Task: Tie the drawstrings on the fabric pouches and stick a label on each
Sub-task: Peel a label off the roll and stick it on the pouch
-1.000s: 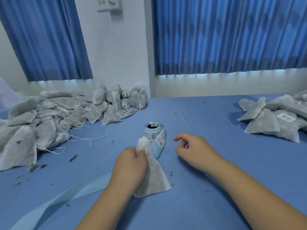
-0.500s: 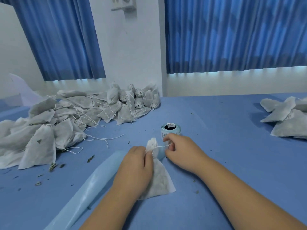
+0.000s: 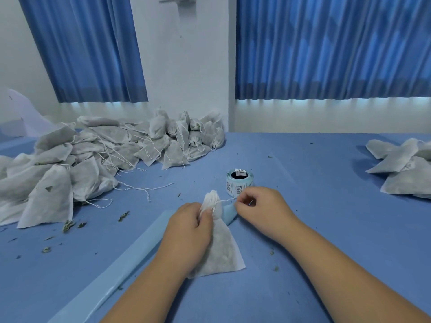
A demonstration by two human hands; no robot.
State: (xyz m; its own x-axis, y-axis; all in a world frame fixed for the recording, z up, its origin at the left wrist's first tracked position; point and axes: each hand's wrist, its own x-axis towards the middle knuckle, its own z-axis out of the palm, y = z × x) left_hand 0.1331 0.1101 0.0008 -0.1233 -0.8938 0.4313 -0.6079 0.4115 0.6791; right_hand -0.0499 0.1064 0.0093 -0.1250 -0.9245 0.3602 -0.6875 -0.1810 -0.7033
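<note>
A white fabric pouch (image 3: 221,250) stands in front of me on the blue table, its gathered neck pointing up. My left hand (image 3: 190,231) grips the pouch just below the neck. My right hand (image 3: 261,210) pinches the thin white drawstring (image 3: 225,200), which runs taut from the neck to my fingers. Just behind the hands stands a roll of barcode labels (image 3: 239,183) on pale blue backing. A strip of used backing paper (image 3: 130,259) trails from under the pouch toward the near left.
A large heap of untied pouches (image 3: 93,159) with loose strings covers the left of the table (image 3: 326,229). A smaller pile of pouches (image 3: 403,166) lies at the right edge. Bits of dried herb dot the cloth. Blue curtains hang behind.
My right hand came in from the right and took hold of the drawstring at the pouch neck, then drew it out sideways. The left hand kept its grip on the pouch.
</note>
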